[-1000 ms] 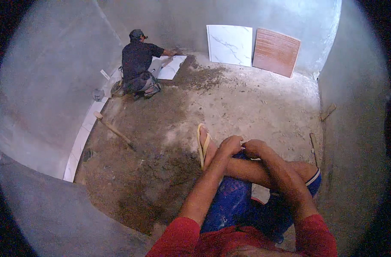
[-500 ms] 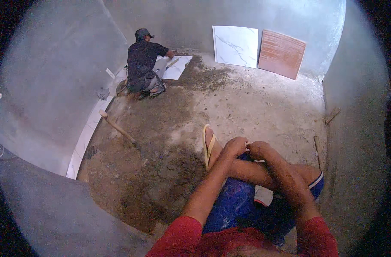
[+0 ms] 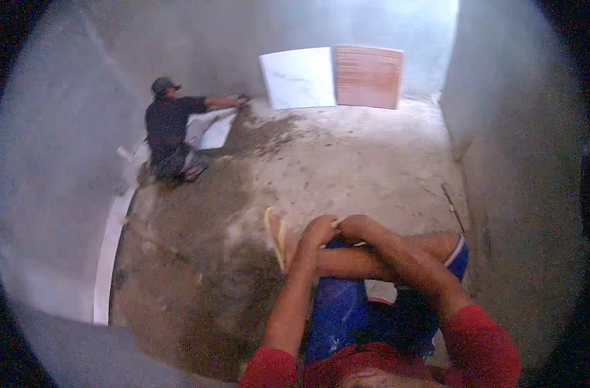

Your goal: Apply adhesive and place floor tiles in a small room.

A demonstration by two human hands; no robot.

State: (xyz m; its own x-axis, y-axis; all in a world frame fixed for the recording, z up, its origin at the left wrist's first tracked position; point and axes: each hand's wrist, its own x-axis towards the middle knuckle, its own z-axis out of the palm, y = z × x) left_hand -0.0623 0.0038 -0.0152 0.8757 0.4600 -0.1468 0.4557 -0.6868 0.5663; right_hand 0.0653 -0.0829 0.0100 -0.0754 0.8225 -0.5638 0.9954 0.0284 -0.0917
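Bare leg (image 3: 350, 264), crossed, near; left hand (image 3: 319, 230) and right hand (image 3: 358, 227) meet above it, fingers curled, cannot tell if grasping anything. Co-worker (image 3: 168, 129) crouches far left beside white tile (image 3: 217, 133); 2 panels (image 3: 369, 77) lean on far wall (image 3: 359, 22).

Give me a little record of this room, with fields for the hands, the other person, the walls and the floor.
Left hand: fingers curled, close beside the right hand
Right hand: fingers curled
Between hands: too blurred to tell
Other person: crouched, upper left, arm stretched beyond a white tile
Far wall: white panel and reddish-brown panel, leaning
Left wall: white strip along its foot
Floor: darker left, paler right
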